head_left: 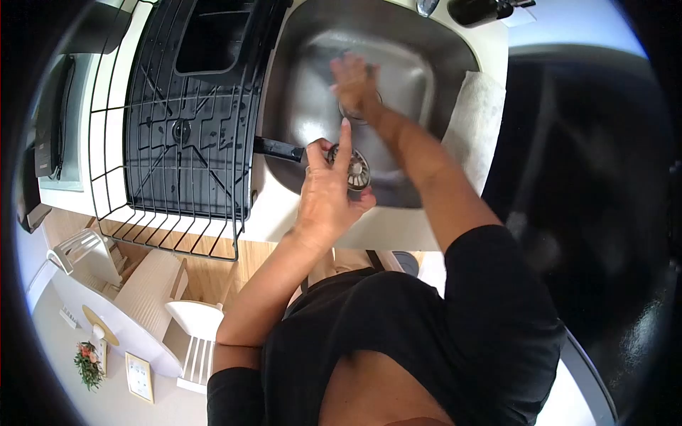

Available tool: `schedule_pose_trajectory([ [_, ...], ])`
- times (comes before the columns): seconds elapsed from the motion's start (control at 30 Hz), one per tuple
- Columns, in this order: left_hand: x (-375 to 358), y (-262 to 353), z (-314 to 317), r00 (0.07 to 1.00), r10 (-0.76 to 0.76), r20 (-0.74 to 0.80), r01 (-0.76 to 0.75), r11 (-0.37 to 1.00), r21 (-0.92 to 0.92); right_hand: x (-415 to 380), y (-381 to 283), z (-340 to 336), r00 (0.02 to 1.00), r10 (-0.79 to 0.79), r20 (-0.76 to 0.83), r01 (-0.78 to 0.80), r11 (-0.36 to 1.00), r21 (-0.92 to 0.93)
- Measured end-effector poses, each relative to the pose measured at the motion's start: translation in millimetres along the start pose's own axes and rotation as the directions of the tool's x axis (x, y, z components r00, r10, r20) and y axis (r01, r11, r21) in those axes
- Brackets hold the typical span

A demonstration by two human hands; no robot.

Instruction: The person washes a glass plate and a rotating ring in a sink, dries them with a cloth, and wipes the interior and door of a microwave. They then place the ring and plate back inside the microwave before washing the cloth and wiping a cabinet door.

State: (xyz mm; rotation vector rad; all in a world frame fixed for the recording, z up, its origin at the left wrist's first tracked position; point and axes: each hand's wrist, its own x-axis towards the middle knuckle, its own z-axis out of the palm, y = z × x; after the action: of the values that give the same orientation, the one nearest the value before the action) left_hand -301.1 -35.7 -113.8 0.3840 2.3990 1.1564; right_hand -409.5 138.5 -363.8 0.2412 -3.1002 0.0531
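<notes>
My left hand (pixel 327 192) is closed round a round metal sink strainer (pixel 360 175), held over the near edge of the sink, slotted face up. Its index finger points forward along the strainer's rim. Inside the steel sink (pixel 312 106), my right hand (pixel 354 82) reaches down over the drain (pixel 353 117), which the wrist partly covers. The right fingers are stretched out and a little blurred, with no object showing in them. Just left of my left hand, the drainer's black spout (pixel 278 148) juts over the sink's edge.
A black dish rack (pixel 181 170) with a dark bin (pixel 213 35) stands left of the sink. A white cloth (pixel 474 128) lies along the right edge. A dark bottle (pixel 479 10) stands at the back. Behind me are white chairs (pixel 199 319) and a table.
</notes>
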Motion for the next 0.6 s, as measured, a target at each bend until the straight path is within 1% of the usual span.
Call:
schedule_pose_trajectory([
  [0.03, 0, 1, -1, 1.000, 0.006, 0.007, -0.006, 1.000, 0.002, -6, 32, -9, 0.997, 0.083, -0.003, -0.083, 0.996, -0.026],
  [0.07, 1, 4, -4, 1.000, 0.029, 0.003, -0.029, 0.999, 0.038, -29, 56, -16, 0.968, 0.249, 0.033, -0.250, 0.966, 0.058],
  [0.1, 3, 6, -7, 0.999, 0.054, 0.000, -0.054, 0.996, 0.074, -53, 73, -14, 0.911, 0.404, 0.079, -0.412, 0.901, 0.135],
  [0.13, 6, 8, -11, 0.998, 0.053, -0.022, -0.053, 0.999, -0.008, -82, 81, 12, 0.860, 0.468, 0.201, -0.466, 0.883, -0.063],
  [0.17, 11, 9, -14, 0.998, 0.059, -0.008, -0.059, 0.998, -0.013, -108, 84, 34, 0.781, 0.544, 0.307, -0.481, 0.837, -0.262],
  [0.2, 17, 9, -19, 0.993, 0.108, -0.054, -0.108, 0.994, 0.009, -115, 55, -4, 0.678, 0.469, 0.566, -0.335, 0.883, -0.330],
  [0.23, 26, 11, -24, 0.981, 0.159, -0.109, -0.156, 0.987, 0.036, -114, 8, -48, 0.508, 0.380, 0.773, -0.171, 0.924, -0.341],
  [0.27, 35, 14, -28, 0.978, 0.153, -0.145, -0.150, 0.988, 0.029, -120, -17, -39, 0.540, 0.119, 0.833, -0.093, 0.992, -0.082],
  [0.3, 45, 18, -31, 0.978, 0.154, -0.142, -0.151, 0.988, 0.032, -116, -45, -48, 0.690, -0.050, 0.722, -0.055, 0.991, 0.121],
  [0.33, 56, 21, -32, 0.979, 0.113, -0.169, -0.105, 0.993, 0.052, -113, -59, -50, 0.691, -0.053, 0.721, -0.057, 0.990, 0.127],
  [0.37, 67, 22, -30, 0.978, 0.072, -0.195, -0.059, 0.996, 0.073, -112, -72, -50, 0.705, -0.120, 0.699, -0.065, 0.970, 0.232],
  [0.43, 89, 21, -18, 0.975, 0.067, -0.212, -0.045, 0.993, 0.106, -110, -94, -48, 0.737, -0.247, 0.630, -0.073, 0.896, 0.437],
  [0.5, 110, 16, 3, 0.989, 0.008, -0.148, 0.025, 0.975, 0.219, -108, -107, -49, 0.771, -0.339, 0.539, -0.085, 0.784, 0.615],
  [0.53, 121, 12, 15, 0.996, -0.061, -0.070, 0.075, 0.974, 0.214, -108, -107, -54, 0.789, -0.370, 0.491, -0.091, 0.720, 0.688],
  [0.57, 133, 5, 28, 0.997, -0.049, -0.060, 0.061, 0.974, 0.218, -104, -103, -58, 0.809, -0.395, 0.434, -0.087, 0.651, 0.754],
  [0.6, 143, -3, 43, 0.991, -0.135, -0.009, 0.132, 0.952, 0.277, -100, -80, -87, 0.671, -0.345, 0.657, -0.126, 0.819, 0.559],
])
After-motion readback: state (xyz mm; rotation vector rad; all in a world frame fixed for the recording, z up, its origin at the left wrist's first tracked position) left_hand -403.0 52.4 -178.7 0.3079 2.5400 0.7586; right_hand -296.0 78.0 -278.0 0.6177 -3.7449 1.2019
